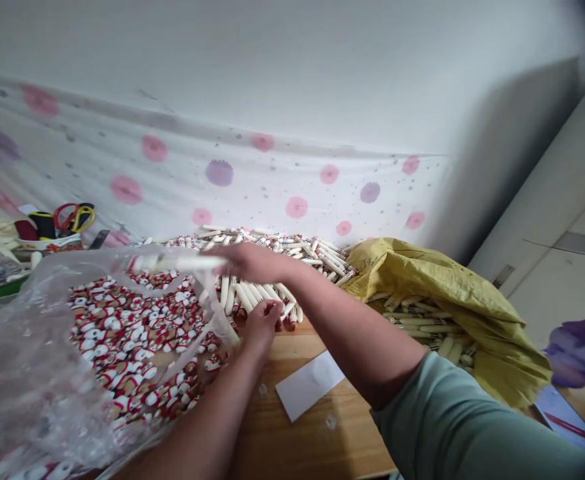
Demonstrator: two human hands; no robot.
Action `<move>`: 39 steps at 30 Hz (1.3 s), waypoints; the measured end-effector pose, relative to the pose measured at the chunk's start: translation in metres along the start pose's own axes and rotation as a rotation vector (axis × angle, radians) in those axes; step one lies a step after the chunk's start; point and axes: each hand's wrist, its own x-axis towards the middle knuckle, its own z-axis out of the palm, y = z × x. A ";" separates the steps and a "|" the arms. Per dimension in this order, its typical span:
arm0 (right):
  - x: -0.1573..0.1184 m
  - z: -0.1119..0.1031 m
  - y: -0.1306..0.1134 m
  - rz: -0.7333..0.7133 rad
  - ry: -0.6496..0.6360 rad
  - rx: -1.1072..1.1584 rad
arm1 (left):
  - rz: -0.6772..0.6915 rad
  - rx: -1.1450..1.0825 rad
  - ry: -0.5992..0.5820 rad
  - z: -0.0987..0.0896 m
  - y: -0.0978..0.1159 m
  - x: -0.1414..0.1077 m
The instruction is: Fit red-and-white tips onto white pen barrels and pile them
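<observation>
My right hand (247,262) reaches across to the left, its fingers blurred, closed on a cream-white stick (187,263) with a red and white end. The stick lies level above the edge of a clear plastic bag (37,320). Inside the bag are many small red, white and brown pieces (132,340). Lower down, my left hand (265,320) has its fingers curled together beside a row of cream sticks (252,293); what it holds, if anything, is too small to make out. A larger pile of sticks (317,253) lies behind my hands.
On the wooden table (282,447) lies a white card (308,385). A yellow sack (437,273) with more sticks (417,317) stands at the right. Scissors (75,217) and other tools are at the back left, before a flowered cloth (252,187).
</observation>
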 end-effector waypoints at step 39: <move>-0.320 -0.009 0.066 1.026 0.508 0.039 | -0.043 0.061 -0.217 0.013 0.007 -0.011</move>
